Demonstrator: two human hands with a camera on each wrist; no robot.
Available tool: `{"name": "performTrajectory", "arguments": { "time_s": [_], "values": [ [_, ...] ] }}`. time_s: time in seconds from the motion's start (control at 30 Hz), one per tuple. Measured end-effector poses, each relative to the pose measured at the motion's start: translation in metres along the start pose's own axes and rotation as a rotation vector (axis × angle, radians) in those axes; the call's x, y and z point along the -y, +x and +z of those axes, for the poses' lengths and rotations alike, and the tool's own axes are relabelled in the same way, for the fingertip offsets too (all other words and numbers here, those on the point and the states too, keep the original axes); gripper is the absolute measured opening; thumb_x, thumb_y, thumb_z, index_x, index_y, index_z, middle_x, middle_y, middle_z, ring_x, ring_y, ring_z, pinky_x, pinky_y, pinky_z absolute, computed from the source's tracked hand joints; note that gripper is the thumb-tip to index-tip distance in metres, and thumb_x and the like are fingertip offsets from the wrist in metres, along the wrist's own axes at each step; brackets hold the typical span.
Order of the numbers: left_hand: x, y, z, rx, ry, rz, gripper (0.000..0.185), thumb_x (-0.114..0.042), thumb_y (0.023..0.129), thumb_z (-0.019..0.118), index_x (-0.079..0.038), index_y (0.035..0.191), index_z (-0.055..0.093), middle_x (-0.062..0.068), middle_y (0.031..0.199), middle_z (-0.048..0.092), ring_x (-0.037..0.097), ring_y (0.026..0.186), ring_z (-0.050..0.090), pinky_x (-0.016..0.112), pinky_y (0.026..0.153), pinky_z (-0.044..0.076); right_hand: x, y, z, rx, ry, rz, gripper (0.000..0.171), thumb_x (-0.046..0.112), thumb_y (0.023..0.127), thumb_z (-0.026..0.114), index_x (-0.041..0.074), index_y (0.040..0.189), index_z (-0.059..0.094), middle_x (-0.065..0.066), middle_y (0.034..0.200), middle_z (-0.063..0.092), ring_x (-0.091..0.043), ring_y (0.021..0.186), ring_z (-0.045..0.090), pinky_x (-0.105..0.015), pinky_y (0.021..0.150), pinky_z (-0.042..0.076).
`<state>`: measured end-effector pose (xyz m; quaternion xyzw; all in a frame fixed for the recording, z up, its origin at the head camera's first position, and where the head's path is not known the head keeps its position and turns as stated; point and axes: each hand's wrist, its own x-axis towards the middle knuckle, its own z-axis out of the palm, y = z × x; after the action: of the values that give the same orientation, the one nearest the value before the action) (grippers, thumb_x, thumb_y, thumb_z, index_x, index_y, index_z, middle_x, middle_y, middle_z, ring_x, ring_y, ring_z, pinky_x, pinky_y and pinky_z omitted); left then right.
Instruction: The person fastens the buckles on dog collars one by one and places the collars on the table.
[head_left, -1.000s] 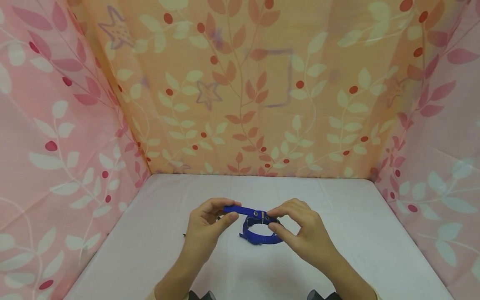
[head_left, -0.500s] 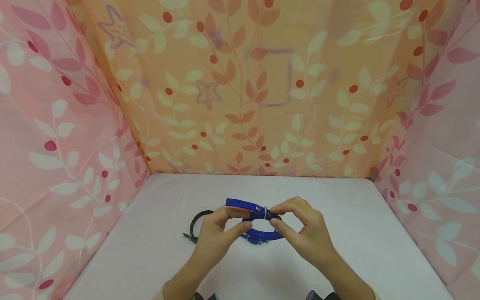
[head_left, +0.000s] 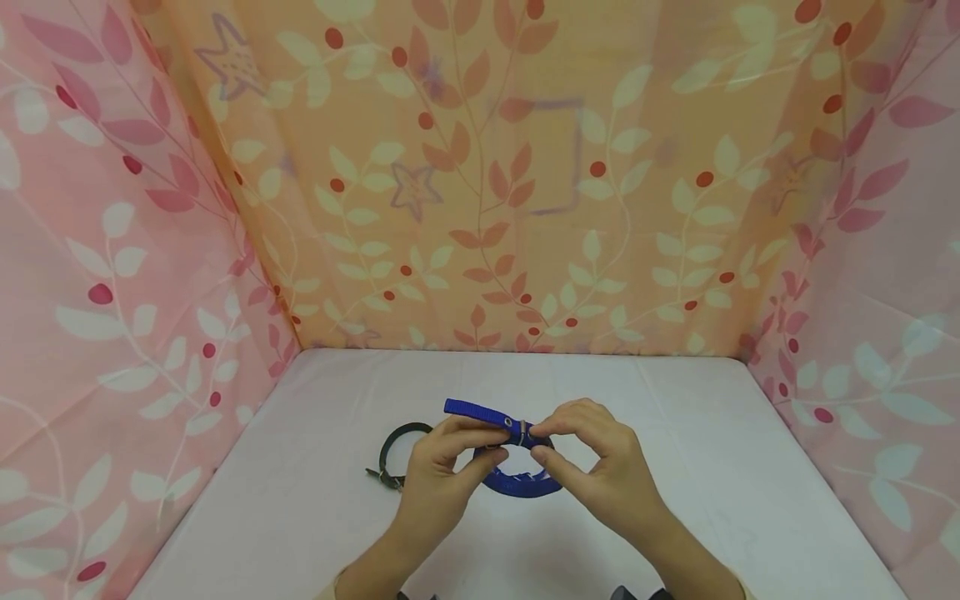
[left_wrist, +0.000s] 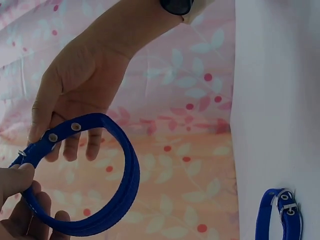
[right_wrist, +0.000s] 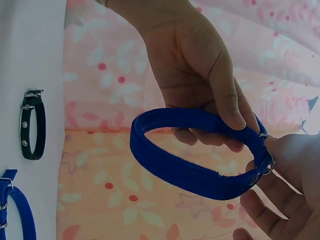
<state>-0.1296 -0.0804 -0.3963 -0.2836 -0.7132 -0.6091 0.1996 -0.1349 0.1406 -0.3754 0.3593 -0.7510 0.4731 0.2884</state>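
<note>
A blue collar [head_left: 480, 412] with metal eyelets and a buckle hangs a little above the white table [head_left: 315, 517], bent into a loop [right_wrist: 180, 175]. My left hand [head_left: 495, 442] pinches the strap near the buckle between thumb and fingers, and the strap's free end sticks out to the left. My right hand [head_left: 542, 443] pinches the collar at the buckle [right_wrist: 265, 165], right beside the left. In the left wrist view the loop [left_wrist: 125, 170] curves between my left hand [left_wrist: 25, 195] and my right hand [left_wrist: 80, 95].
A black collar [head_left: 393, 454] lies flat on the table just left of my hands. A second blue collar [left_wrist: 282, 217] lies on the table too. Pink and orange leaf-print fabric walls [head_left: 525, 208] close in the table at the back and both sides.
My left hand has slid right along the blue strap toward the buckle, uncovering the black collar. The strap's free end now sticks out past it. The right hand has barely moved.
</note>
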Motion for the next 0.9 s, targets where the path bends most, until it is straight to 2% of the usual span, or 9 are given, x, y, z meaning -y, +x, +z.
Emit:
{"name": "performTrajectory", "arguments": {
  "time_s": [0.2, 0.33, 0.5, 0.6, 0.77, 0.9],
  "values": [
    [0.0008, -0.0004, 0.0003, 0.019, -0.061, 0.043, 0.022, 0.001, 0.093, 0.072, -0.005, 0.113, 0.078, 0.008, 0.113, 0.068, 0.018, 0.105, 0.064, 0.023, 0.083, 0.058, -0.0012, 0.0013, 0.0018, -0.02, -0.006, -0.02, 0.038, -0.001, 0.079, 0.085, 0.022, 0.107, 0.075, 0.008, 0.101, 0.073, -0.013, 0.101, 0.065, -0.019, 0.092, 0.052],
    [0.0019, -0.0004, 0.0005, 0.02, -0.041, 0.071, 0.022, 0.002, 0.094, 0.07, -0.005, 0.113, 0.078, 0.008, 0.113, 0.067, 0.017, 0.104, 0.063, 0.021, 0.078, 0.055, -0.0012, 0.001, 0.0027, -0.022, 0.001, -0.013, 0.037, -0.002, 0.08, 0.084, 0.021, 0.108, 0.075, 0.006, 0.102, 0.073, -0.015, 0.102, 0.065, -0.02, 0.093, 0.052],
    [0.0028, 0.0013, 0.0013, 0.032, 0.019, 0.101, 0.022, 0.0, 0.097, 0.066, -0.007, 0.114, 0.077, 0.006, 0.115, 0.065, 0.019, 0.108, 0.061, 0.022, 0.081, 0.054, -0.0004, 0.0003, 0.0018, 0.003, -0.034, 0.017, 0.037, 0.003, 0.083, 0.084, 0.02, 0.113, 0.072, 0.007, 0.107, 0.072, -0.013, 0.105, 0.064, -0.019, 0.095, 0.051],
    [0.0034, 0.0014, 0.0016, 0.067, 0.053, 0.084, 0.022, -0.002, 0.1, 0.064, -0.011, 0.115, 0.077, 0.003, 0.116, 0.064, 0.019, 0.109, 0.061, 0.024, 0.084, 0.056, -0.0003, 0.0005, 0.0014, 0.008, -0.048, 0.015, 0.039, 0.003, 0.083, 0.084, 0.02, 0.116, 0.071, 0.007, 0.111, 0.071, -0.014, 0.108, 0.063, -0.02, 0.096, 0.05],
    [0.0044, -0.0002, 0.0031, 0.143, 0.051, -0.005, 0.02, -0.007, 0.101, 0.064, -0.018, 0.111, 0.077, -0.004, 0.115, 0.064, 0.018, 0.11, 0.062, 0.029, 0.087, 0.059, -0.0001, 0.0004, 0.0038, 0.006, -0.036, -0.02, 0.041, 0.001, 0.082, 0.084, 0.018, 0.117, 0.071, 0.005, 0.112, 0.071, -0.015, 0.109, 0.062, -0.019, 0.098, 0.049],
    [0.0036, -0.0015, 0.0052, 0.158, 0.048, -0.016, 0.017, -0.008, 0.099, 0.067, -0.019, 0.109, 0.075, -0.003, 0.114, 0.065, 0.018, 0.111, 0.063, 0.03, 0.087, 0.059, 0.0012, 0.0001, 0.0049, 0.012, -0.032, -0.013, 0.04, 0.0, 0.081, 0.084, 0.016, 0.115, 0.071, 0.004, 0.11, 0.071, -0.015, 0.109, 0.063, -0.019, 0.098, 0.049]
  ]
}}
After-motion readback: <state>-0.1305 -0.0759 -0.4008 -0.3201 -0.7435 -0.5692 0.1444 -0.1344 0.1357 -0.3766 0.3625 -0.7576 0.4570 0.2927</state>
